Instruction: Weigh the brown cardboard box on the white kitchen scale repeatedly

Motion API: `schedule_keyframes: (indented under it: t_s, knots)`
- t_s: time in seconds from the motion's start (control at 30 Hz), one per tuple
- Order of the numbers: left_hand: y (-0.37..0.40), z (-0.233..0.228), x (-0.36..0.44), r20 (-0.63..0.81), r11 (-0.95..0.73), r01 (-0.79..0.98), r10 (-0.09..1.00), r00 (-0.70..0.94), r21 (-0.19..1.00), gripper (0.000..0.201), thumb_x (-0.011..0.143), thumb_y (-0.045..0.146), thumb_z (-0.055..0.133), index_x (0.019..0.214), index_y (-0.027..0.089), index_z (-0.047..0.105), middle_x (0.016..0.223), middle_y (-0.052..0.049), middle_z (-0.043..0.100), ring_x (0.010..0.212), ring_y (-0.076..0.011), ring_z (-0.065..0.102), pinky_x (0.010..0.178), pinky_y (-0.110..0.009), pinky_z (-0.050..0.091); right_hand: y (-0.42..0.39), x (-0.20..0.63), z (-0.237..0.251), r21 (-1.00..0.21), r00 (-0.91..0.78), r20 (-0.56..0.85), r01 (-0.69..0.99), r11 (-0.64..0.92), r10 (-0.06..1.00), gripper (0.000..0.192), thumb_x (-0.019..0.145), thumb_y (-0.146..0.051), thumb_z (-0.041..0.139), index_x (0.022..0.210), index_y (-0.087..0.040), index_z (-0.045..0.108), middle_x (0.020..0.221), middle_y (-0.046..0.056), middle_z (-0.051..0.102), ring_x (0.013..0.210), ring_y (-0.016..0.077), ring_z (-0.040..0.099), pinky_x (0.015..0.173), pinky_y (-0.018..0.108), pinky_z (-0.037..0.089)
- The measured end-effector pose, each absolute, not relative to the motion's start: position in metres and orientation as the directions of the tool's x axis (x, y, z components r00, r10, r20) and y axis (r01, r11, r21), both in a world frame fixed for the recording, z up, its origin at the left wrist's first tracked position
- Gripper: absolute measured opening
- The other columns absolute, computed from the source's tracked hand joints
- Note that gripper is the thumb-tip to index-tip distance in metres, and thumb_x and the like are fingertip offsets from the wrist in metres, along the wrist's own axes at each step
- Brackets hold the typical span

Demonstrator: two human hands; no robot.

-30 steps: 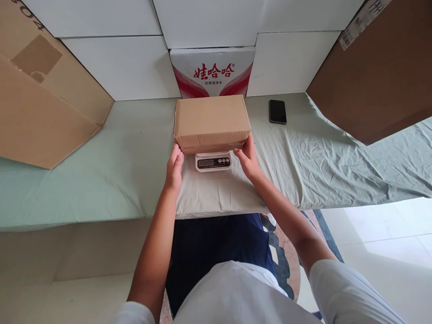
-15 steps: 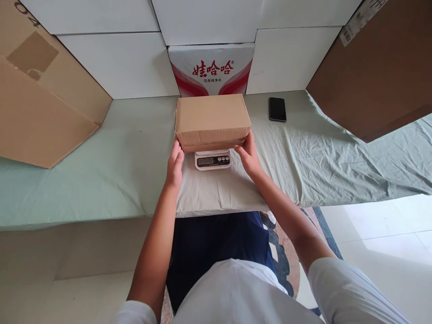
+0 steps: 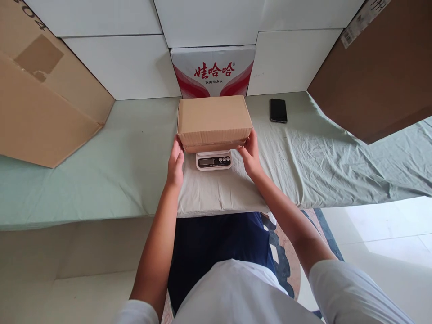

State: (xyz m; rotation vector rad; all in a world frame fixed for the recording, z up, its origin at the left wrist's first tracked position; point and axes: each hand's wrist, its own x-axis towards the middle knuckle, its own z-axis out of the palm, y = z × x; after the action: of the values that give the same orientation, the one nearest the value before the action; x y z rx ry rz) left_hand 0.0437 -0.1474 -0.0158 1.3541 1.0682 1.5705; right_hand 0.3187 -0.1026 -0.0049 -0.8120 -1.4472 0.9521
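A closed brown cardboard box (image 3: pixel 214 119) rests on a small white digital scale (image 3: pixel 213 161) in the middle of the table. Only the scale's front panel, with its display and buttons, shows beneath the box. My left hand (image 3: pixel 175 163) presses against the box's lower left front corner. My right hand (image 3: pixel 250 155) grips the lower right front corner, fingers up along the side. Under the scale lies a pale folded cloth (image 3: pixel 216 193) that reaches the near table edge.
A green sheet (image 3: pixel 118 157) covers the table. Behind the box stands a red-and-white carton (image 3: pixel 212 72) against white foam blocks. A black phone (image 3: pixel 278 110) lies at the back right. Large cardboard boxes flank the table, one at the left (image 3: pixel 40 103) and one at the right (image 3: pixel 378 76).
Both hands stay at the box's front corners. The right hand has slid slightly higher up the right side. The box has barely moved on the scale.
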Motion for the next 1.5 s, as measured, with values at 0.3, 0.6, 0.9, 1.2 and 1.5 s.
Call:
schedule_keyframes:
  t_s: [0.3,0.6,0.9,1.2,1.5]
  knots:
    - [-0.148,-0.013,0.040,0.305,-0.333,-0.111,0.928,-0.212,0.936,0.079,0.093,0.067,0.060,0.162,0.037,0.039,0.178,-0.002,0.027,0.167,-0.0229,0.020,0.137,-0.044,0.017,-0.092,0.332,-0.017,-0.927,0.038,0.359,-0.098,0.361,0.932,0.081,0.083,-0.070,0.065,0.153,-0.047,0.031,0.169,0.001,0.036,0.159,0.0344,0.036,0.132,0.071,0.026]
    - [-0.149,-0.010,0.041,0.305,-0.338,-0.114,0.923,-0.234,0.934,0.082,0.093,0.069,0.058,0.164,0.034,0.036,0.179,-0.004,0.024,0.167,-0.0232,0.018,0.137,-0.043,0.018,-0.090,0.330,-0.010,-0.945,0.097,0.298,-0.113,0.308,0.950,0.079,0.078,-0.070,0.067,0.145,-0.040,0.039,0.163,0.006,0.042,0.156,0.0336,0.039,0.132,0.065,0.029]
    - [-0.147,-0.013,0.038,0.309,-0.324,-0.038,0.927,-0.214,0.945,0.078,0.095,0.071,0.051,0.164,0.040,0.032,0.179,0.000,0.024,0.167,-0.0240,0.016,0.138,-0.046,0.016,-0.092,0.328,-0.004,-0.949,0.135,0.260,-0.148,0.279,0.956,0.063,0.082,-0.060,0.068,0.137,-0.039,0.047,0.158,0.004,0.049,0.154,0.0317,0.040,0.130,0.065,0.033]
    - [-0.144,-0.013,0.036,0.289,-0.305,-0.049,0.933,-0.213,0.951,0.080,0.094,0.070,0.053,0.164,0.038,0.032,0.179,0.000,0.023,0.168,-0.0227,0.016,0.138,-0.045,0.017,-0.091,0.328,-0.004,-0.945,0.117,0.301,-0.096,0.313,0.946,0.051,0.089,-0.058,0.060,0.135,-0.037,0.052,0.151,0.004,0.057,0.145,0.0299,0.050,0.124,0.062,0.040]
    - [-0.142,-0.015,0.037,0.278,-0.295,-0.045,0.934,-0.227,0.955,0.085,0.091,0.074,0.056,0.164,0.037,0.034,0.179,-0.003,0.024,0.167,-0.0253,0.018,0.137,-0.047,0.017,-0.090,0.325,-0.003,-0.941,0.134,0.289,-0.143,0.307,0.948,0.045,0.087,-0.051,0.061,0.129,-0.035,0.056,0.141,0.004,0.063,0.136,0.0293,0.056,0.122,0.061,0.042]
